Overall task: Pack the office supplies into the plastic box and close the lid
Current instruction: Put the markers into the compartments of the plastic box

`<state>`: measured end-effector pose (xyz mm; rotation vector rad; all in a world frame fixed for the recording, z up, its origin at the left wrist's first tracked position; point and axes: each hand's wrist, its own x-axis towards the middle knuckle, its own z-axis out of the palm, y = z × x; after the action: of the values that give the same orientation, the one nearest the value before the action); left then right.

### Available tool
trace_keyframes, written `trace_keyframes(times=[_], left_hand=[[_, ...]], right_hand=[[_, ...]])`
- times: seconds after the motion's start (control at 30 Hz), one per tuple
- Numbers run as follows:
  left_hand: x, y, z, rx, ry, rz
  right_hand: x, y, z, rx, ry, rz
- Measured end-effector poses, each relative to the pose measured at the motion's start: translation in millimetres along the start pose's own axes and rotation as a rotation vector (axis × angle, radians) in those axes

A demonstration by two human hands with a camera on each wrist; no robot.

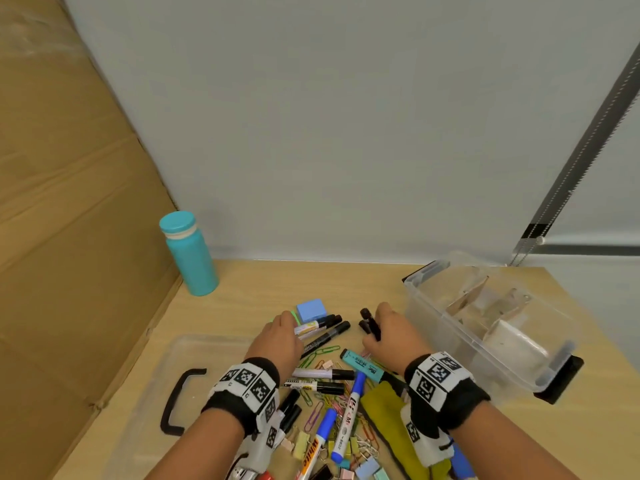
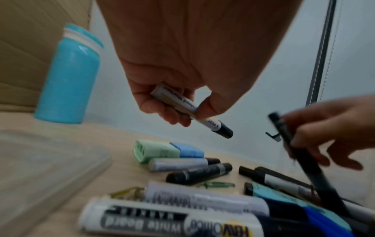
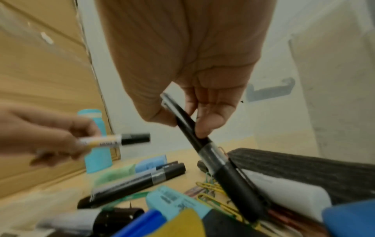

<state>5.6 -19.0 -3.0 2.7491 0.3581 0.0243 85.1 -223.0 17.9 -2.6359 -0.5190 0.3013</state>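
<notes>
even soft indoor light, faint shadows; head view sharp, edges bowed; both wrist views motion-blurred, wide-angle stretched.

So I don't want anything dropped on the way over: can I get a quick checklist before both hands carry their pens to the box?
1. Left hand grips the white marker: ok.
2. Right hand grips the black pen: ok.
3. Plastic box open: ok.
4. Lid lies apart, left of the pile: ok.
5. Free room inside the box: cannot tell, its cardboard dividers blur the view.
</notes>
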Motion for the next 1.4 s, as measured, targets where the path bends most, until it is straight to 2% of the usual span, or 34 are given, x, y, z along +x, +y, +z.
trace_keyframes(times=[0.13, 0.23, 0.43, 0.53, 0.63, 0.73, 0.9, 0.97, 1.07, 1.13, 1.23, 1.3, 1.33, 1.4], left_hand=[[13.8, 5.7, 19.9, 0.086, -0.141, -0.044], [18.5, 6.2, 26.5, 0.203, -0.210, -0.083], [19.9, 12.3, 28.6, 0.341, -0.232, -0.125], [17.1, 13.2, 25.0, 0.329, -0.236, -0.138], [11.3, 11.5, 19.4, 0.257, -0.234, -0.147], [2.1, 9.3, 13.0, 0.138, -0.181, -0.148], [-19.3, 6.2, 2.8, -0.038, -0.128, -0.108], [-25.5, 4.0, 0.4, -0.111, -0.125, -0.109], [-33.6, 0.9, -2.4, -0.218, -0.145, -0.099], [-38.4, -2.3, -4.8, -0.290, -0.152, -0.077], [-47.1, -11.1, -6.6, -0.389, -0.158, -0.071], [-52.4, -15.5, -6.7, -0.438, -0.161, -0.067], [-54.7, -16.8, -6.6, -0.449, -0.161, -0.066], [-57.9, -17.2, -6.5, -0.454, -0.160, -0.068]], right_hand=[[-27.5, 5.7, -18.8, 0.236, 0.130, -0.118], [-46.5, 13.3, -25.8, 0.271, 0.197, -0.195], [-74.7, 25.4, -56.4, 0.330, 0.370, -0.271], [-84.6, 30.2, -85.2, 0.304, 0.533, -0.247], [-83.4, 44.3, -108.8, 0.159, 0.667, -0.214], [-68.5, 65.0, -116.0, -0.071, 0.611, -0.085], [-35.4, 78.4, -104.1, -0.307, 0.324, 0.131], [-23.1, 76.0, -100.1, -0.331, 0.193, 0.199], [-14.5, 69.4, -98.4, -0.226, 0.035, 0.250], [-18.9, 68.6, -101.9, -0.202, 0.049, 0.247], [-36.8, 70.1, -104.1, -0.141, 0.253, 0.173], [-51.7, 63.4, -97.2, -0.101, 0.431, 0.026], [-58.0, 56.7, -91.5, -0.105, 0.468, -0.069], [-64.4, 41.6, -73.0, -0.144, 0.378, -0.213]])
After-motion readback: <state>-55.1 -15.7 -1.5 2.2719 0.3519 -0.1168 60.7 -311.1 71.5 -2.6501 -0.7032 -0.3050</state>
